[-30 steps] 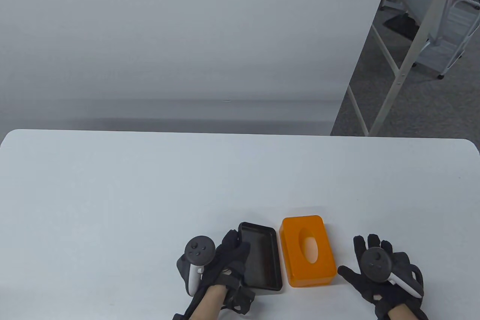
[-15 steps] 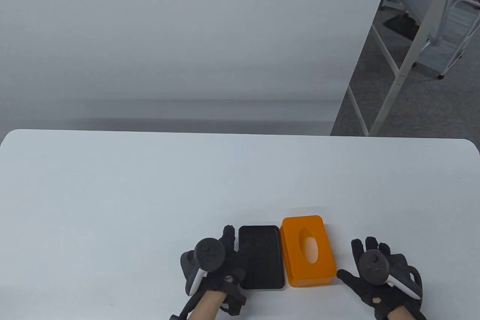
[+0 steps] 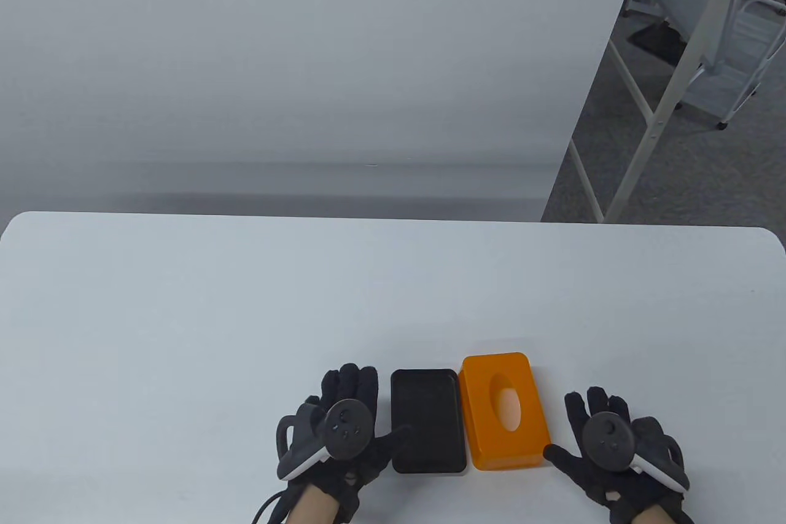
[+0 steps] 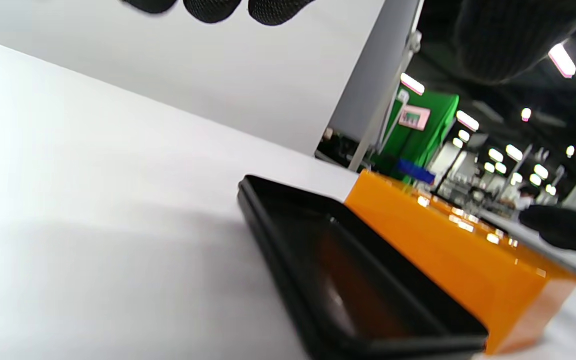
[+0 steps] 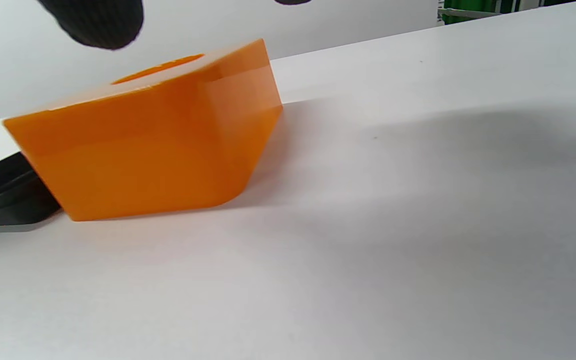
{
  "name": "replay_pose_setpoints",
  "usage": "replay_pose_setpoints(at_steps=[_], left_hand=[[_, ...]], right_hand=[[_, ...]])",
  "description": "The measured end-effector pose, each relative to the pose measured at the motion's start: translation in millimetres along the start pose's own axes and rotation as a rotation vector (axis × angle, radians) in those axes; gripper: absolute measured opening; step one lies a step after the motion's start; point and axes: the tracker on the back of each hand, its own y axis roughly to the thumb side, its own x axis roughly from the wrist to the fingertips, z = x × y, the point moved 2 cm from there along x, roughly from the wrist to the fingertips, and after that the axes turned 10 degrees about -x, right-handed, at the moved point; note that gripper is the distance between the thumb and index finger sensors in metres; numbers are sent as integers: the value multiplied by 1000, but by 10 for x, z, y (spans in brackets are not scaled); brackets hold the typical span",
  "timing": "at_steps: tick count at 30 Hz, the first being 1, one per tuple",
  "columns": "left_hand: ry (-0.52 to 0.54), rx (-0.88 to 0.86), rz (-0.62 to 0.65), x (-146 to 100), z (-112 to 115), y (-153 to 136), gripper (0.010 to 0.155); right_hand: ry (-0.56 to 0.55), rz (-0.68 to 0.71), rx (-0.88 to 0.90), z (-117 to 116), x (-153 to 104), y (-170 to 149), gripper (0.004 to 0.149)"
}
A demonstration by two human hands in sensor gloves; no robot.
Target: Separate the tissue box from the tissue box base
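Box point(image 3: 505, 410) and base point(image 3: 428, 421) lie apart, side by side on the surface point(image 3: 245, 315); we'd lift both spread, empty hands, left point(image 3: 338, 432) and right point(image 3: 611, 450), straight off, nudging neither.

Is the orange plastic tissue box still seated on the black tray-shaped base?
Off. The orange plastic tissue box stands on the table beside the black tray-shaped base, which lies flat, its inside showing.
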Motion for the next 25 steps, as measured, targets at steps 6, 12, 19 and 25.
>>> replay_pose_setpoints(at_steps=[6, 12, 19, 25], left_hand=[[-61, 66, -1, 17, 77, -13, 111], [-84, 74, -12, 42, 108, 20, 111], [-68, 66, -8, 53, 81, 0, 110], [-75, 88, -2, 81, 127, 6, 110]], right_hand=[[-26, 23, -10, 71, -46, 99, 89], [-22, 11, -5, 57, -69, 67, 88], [4, 0, -14, -11, -38, 72, 88], [-6, -7, -13, 9, -47, 72, 88]])
